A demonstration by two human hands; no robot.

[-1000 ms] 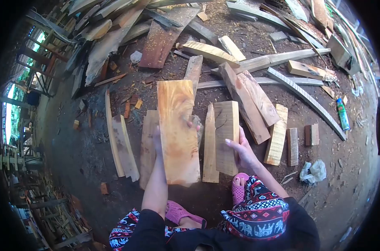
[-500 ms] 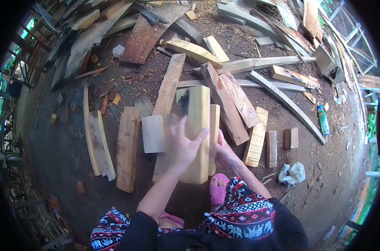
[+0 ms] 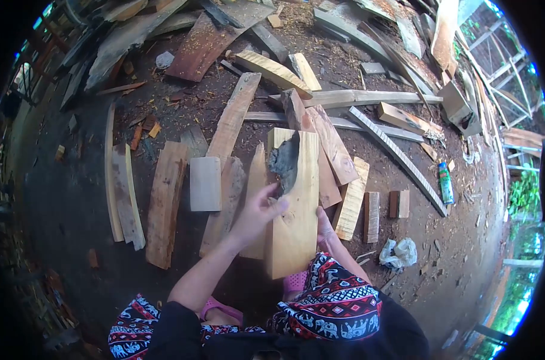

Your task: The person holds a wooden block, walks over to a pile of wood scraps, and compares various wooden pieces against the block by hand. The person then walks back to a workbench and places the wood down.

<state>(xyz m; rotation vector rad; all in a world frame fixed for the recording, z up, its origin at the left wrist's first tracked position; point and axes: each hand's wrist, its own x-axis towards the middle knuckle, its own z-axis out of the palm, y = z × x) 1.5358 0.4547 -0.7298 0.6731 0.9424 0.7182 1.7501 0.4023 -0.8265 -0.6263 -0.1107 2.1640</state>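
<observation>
Dark ground (image 3: 80,204), strewn with chips toward the top, spreads under loose lumber, with a heap of boards (image 3: 134,45) at the far left. Nearer, some pieces stand out as a rough row: a long plank (image 3: 166,204), a pale block (image 3: 205,184), a ribbed block (image 3: 372,217) and a small block (image 3: 399,204). The thick block (image 3: 299,222), with a dark hollow (image 3: 286,162) near its top, is held up in front of the knees, not set down. Other boards lie crossed beyond it; how much handling is done or left cannot be judged from this.

The left forearm slants up and inward, its hand (image 3: 257,216) partly curled, thumb against the thick block and fingers by the hollow. The right hand (image 3: 324,228) supports the same block along its right edge, wrist low, forearm rising from the lower right; its fingers behind the wood cannot be made out.
</observation>
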